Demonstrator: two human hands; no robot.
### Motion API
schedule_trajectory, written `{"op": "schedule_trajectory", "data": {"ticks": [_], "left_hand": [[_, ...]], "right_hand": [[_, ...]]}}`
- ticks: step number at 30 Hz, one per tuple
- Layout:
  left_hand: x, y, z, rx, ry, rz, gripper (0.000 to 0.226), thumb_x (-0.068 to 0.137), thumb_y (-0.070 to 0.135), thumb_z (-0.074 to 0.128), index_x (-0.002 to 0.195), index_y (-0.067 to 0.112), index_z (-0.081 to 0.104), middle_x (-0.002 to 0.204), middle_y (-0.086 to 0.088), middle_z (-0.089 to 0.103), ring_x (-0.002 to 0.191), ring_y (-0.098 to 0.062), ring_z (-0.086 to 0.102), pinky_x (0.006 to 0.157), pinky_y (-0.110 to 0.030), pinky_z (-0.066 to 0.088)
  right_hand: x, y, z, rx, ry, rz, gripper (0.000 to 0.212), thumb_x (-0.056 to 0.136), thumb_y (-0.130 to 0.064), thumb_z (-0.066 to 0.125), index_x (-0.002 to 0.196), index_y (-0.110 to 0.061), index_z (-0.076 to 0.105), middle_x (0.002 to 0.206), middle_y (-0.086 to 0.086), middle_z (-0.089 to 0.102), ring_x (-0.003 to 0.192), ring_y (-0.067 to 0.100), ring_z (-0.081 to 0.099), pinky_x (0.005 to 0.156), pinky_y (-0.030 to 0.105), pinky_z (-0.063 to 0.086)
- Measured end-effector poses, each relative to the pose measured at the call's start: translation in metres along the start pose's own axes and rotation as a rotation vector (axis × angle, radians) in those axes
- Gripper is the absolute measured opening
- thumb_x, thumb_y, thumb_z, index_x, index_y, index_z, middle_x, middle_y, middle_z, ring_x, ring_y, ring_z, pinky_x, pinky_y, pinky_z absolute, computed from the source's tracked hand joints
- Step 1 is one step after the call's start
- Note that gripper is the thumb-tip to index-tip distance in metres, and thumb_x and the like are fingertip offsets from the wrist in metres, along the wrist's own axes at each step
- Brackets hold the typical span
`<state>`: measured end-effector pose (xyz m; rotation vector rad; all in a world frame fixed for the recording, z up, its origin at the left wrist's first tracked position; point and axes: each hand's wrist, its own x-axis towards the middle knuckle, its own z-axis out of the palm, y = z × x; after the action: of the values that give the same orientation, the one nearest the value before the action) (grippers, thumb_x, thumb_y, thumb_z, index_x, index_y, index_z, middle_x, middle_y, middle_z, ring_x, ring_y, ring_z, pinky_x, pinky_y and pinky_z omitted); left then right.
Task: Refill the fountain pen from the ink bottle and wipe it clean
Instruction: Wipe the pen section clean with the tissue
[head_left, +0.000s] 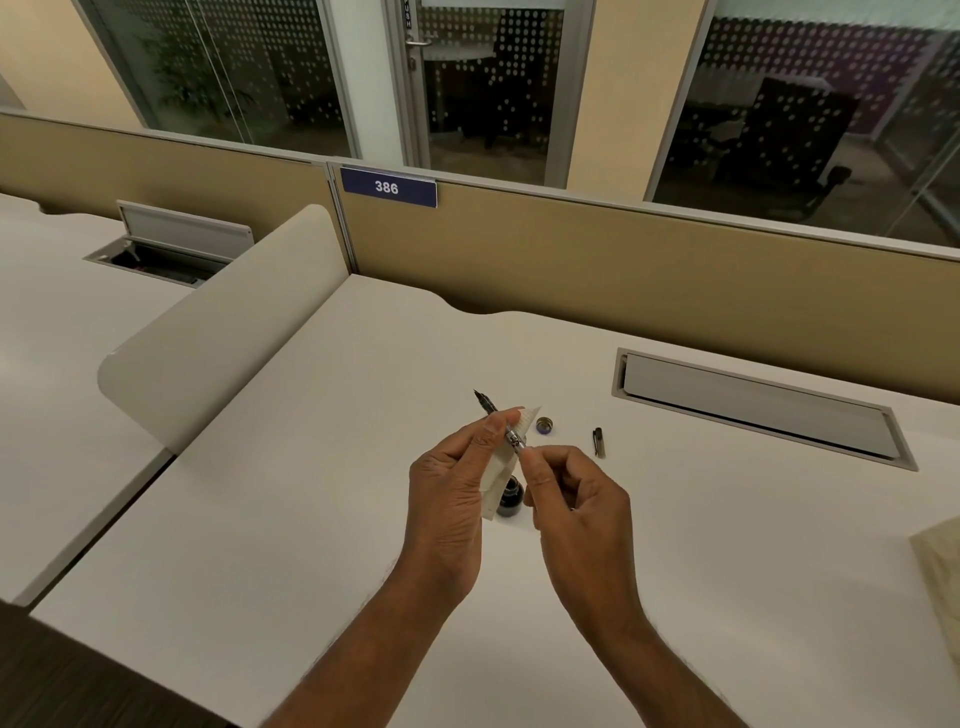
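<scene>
From the head camera, the left hand gripped the pen and a tissue above the desk. The right hand pinched the pen's rear end. The uncapped ink bottle stood just beneath, so a slip could have knocked it over and spilled ink.

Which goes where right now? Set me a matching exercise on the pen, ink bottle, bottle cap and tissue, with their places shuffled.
Things:
1 pen
2 ink bottle
3 bottle cap
4 tissue

Places:
A lying on the desk beyond the right hand
B gripped by the left hand, its rear end pinched by the right hand
C standing on the desk below both hands
D tucked in the left hand behind the pen

Pairs: 1-B; 2-C; 3-A; 4-D
</scene>
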<state>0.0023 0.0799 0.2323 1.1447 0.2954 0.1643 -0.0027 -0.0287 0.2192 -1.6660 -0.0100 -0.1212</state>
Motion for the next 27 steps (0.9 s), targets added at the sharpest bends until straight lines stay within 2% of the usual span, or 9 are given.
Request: {"op": "schedule_trajectory", "data": {"ticks": [2, 7, 10, 13, 15, 19, 22, 24, 27], "left_hand": [[-0.0001, 0.0001, 0.0005, -0.008, -0.002, -0.006, 0.021, 0.086, 0.034, 0.069, 0.097, 0.030, 0.086, 0.112, 0.006, 0.082, 0.110, -0.012, 0.075, 0.080, -0.016, 0.058], [-0.0017, 0.0000, 0.0013, 0.025, 0.002, 0.007, 0.020, 0.084, 0.037, 0.068, 0.093, 0.036, 0.085, 0.108, 0.011, 0.082, 0.106, -0.007, 0.075, 0.077, -0.013, 0.057], [-0.0013, -0.0013, 0.0002, -0.004, -0.017, -0.003, 0.021, 0.086, 0.034, 0.068, 0.097, 0.030, 0.086, 0.111, 0.007, 0.082, 0.108, -0.010, 0.075, 0.080, -0.016, 0.058], [-0.0006, -0.0029, -0.0001, 0.007, -0.013, 0.002, 0.022, 0.084, 0.036, 0.069, 0.098, 0.030, 0.085, 0.112, 0.005, 0.082, 0.110, -0.014, 0.075, 0.086, -0.022, 0.061], [0.0000, -0.0038, -0.0003, 0.031, -0.002, 0.010, 0.023, 0.083, 0.037, 0.069, 0.098, 0.032, 0.085, 0.113, 0.006, 0.082, 0.111, -0.014, 0.075, 0.091, -0.024, 0.061], [0.0001, -0.0036, -0.0005, 0.020, -0.011, -0.003, 0.022, 0.085, 0.037, 0.069, 0.098, 0.029, 0.085, 0.113, 0.006, 0.082, 0.110, -0.013, 0.075, 0.083, -0.020, 0.059], [-0.0006, -0.0049, -0.0004, 0.035, -0.014, 0.002, 0.026, 0.085, 0.039, 0.069, 0.102, 0.028, 0.085, 0.115, 0.005, 0.081, 0.113, -0.016, 0.074, 0.090, -0.024, 0.058], [-0.0005, -0.0056, -0.0006, 0.044, -0.005, 0.001, 0.027, 0.084, 0.040, 0.069, 0.103, 0.028, 0.085, 0.115, 0.005, 0.081, 0.114, -0.015, 0.074, 0.090, -0.023, 0.057], [0.0009, -0.0059, -0.0014, 0.024, -0.002, -0.011, 0.024, 0.083, 0.038, 0.070, 0.099, 0.029, 0.085, 0.112, 0.005, 0.082, 0.110, -0.015, 0.075, 0.083, -0.022, 0.059]], "right_hand": [[0.0003, -0.0011, -0.0010, -0.002, 0.014, -0.004, 0.002, 0.093, -0.027, 0.069, 0.095, -0.027, 0.068, 0.076, 0.006, 0.068, 0.070, 0.015, 0.062, 0.061, 0.018, 0.054], [-0.0002, -0.0006, -0.0003, 0.000, -0.009, 0.008, 0.013, 0.097, -0.029, 0.062, 0.089, -0.022, 0.069, 0.068, -0.004, 0.066, 0.061, 0.006, 0.058, 0.059, 0.016, 0.050], [0.0008, -0.0014, -0.0009, -0.004, 0.006, -0.006, 0.002, 0.093, -0.027, 0.069, 0.094, -0.027, 0.067, 0.070, 0.002, 0.064, 0.062, 0.012, 0.058, 0.059, 0.016, 0.052], [0.0003, -0.0004, 0.0001, -0.017, 0.008, 0.008, 0.006, 0.095, -0.027, 0.066, 0.089, -0.025, 0.066, 0.075, 0.001, 0.069, 0.072, 0.018, 0.064, 0.064, 0.018, 0.055], [-0.0006, -0.0007, 0.0006, -0.021, -0.008, 0.004, 0.014, 0.096, -0.033, 0.060, 0.087, -0.026, 0.068, 0.073, 0.000, 0.068, 0.069, 0.018, 0.062, 0.062, 0.018, 0.053], [-0.0005, -0.0024, -0.0007, -0.005, 0.009, 0.000, 0.002, 0.092, -0.030, 0.068, 0.094, -0.029, 0.066, 0.072, 0.004, 0.065, 0.060, 0.008, 0.057, 0.058, 0.015, 0.051], [-0.0008, 0.0000, -0.0010, -0.016, 0.016, 0.012, 0.009, 0.096, -0.027, 0.065, 0.088, -0.024, 0.066, 0.070, -0.003, 0.067, 0.063, 0.011, 0.061, 0.059, 0.016, 0.052], [-0.0012, -0.0006, -0.0018, -0.017, 0.000, 0.007, 0.013, 0.098, -0.029, 0.062, 0.089, -0.022, 0.069, 0.066, -0.005, 0.065, 0.060, 0.007, 0.057, 0.057, 0.016, 0.049], [-0.0010, -0.0029, -0.0035, -0.022, 0.004, -0.004, 0.002, 0.093, -0.029, 0.069, 0.093, -0.028, 0.067, 0.069, 0.004, 0.063, 0.058, 0.011, 0.054, 0.055, 0.017, 0.049]]}}
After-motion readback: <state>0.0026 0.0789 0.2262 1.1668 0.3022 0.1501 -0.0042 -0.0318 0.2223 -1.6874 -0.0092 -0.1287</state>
